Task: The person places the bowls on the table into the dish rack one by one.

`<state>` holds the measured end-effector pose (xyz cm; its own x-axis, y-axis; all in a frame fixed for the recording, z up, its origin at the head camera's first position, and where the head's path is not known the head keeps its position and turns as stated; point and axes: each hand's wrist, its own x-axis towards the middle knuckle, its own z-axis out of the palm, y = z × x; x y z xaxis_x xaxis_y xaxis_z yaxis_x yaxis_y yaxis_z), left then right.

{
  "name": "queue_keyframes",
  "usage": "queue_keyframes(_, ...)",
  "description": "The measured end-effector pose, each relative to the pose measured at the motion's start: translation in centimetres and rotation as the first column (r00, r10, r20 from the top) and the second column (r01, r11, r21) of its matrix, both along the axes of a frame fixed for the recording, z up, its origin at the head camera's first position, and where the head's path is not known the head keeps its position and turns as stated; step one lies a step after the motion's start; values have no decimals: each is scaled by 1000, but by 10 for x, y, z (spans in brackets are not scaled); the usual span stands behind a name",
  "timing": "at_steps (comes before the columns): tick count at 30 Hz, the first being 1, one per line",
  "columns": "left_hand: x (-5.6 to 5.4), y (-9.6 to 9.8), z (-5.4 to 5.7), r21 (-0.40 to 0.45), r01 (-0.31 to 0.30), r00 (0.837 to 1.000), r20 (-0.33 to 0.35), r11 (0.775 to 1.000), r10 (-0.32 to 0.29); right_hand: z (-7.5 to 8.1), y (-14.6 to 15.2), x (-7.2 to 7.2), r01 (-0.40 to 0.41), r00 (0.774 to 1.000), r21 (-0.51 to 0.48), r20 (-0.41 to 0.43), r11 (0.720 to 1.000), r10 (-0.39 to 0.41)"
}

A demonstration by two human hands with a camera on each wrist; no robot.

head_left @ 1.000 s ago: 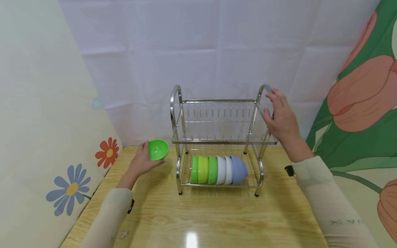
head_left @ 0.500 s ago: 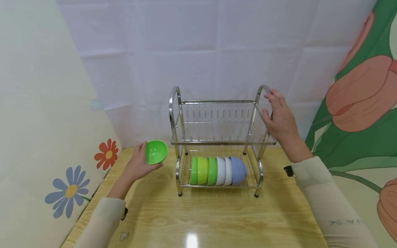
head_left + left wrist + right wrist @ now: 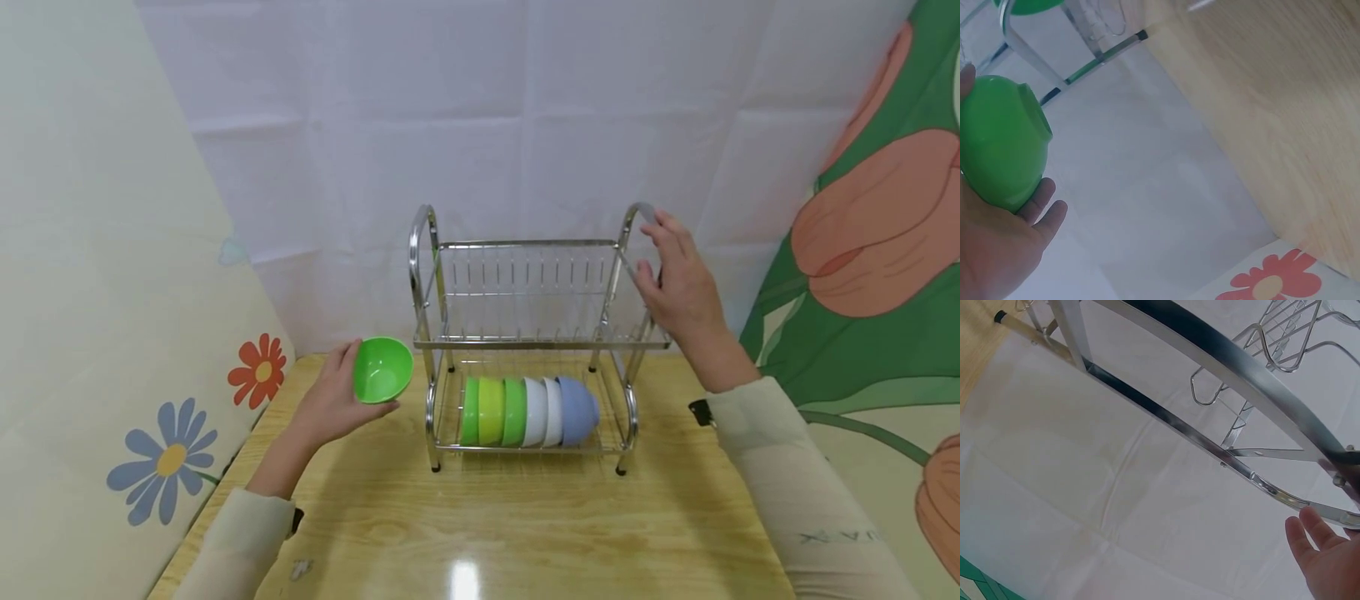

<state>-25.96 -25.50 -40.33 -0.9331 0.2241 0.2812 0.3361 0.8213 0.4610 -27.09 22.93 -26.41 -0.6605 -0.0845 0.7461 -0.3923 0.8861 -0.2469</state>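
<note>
My left hand (image 3: 330, 404) holds a small bright green bowl (image 3: 383, 371) at the left of the dish rack (image 3: 547, 344). Its hollow side faces the head camera. In the left wrist view the bowl's outside and foot ring show, with fingers and thumb around its side. My right hand (image 3: 684, 292) is at the rack's right side frame, fingers lightly bent and spread, fingertips right at the curved metal rail (image 3: 1279, 494). On the lower tier several bowls stand on edge in a nested row: green bowls (image 3: 514, 412), a yellow-green bowl (image 3: 492, 412), white bowls (image 3: 534, 412) and a blue bowl (image 3: 579, 412).
The two-tier metal rack stands on a wooden table (image 3: 525, 517) near its back edge, before a white cloth (image 3: 480, 150). Its upper tier has upright wire dividers. Panels with painted flowers (image 3: 171, 460) flank the table on both sides.
My left hand and the green bowl have shifted slightly toward me, and the bowl's hollow has turned a little more to the head camera. My right hand stays at the rack's right frame.
</note>
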Motion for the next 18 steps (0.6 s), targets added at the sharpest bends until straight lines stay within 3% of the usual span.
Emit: queue_keyframes(18,32,7,20,-33,77,997,-17,996,-78,0,0,0,-25,999,-1,-37,1000,25)
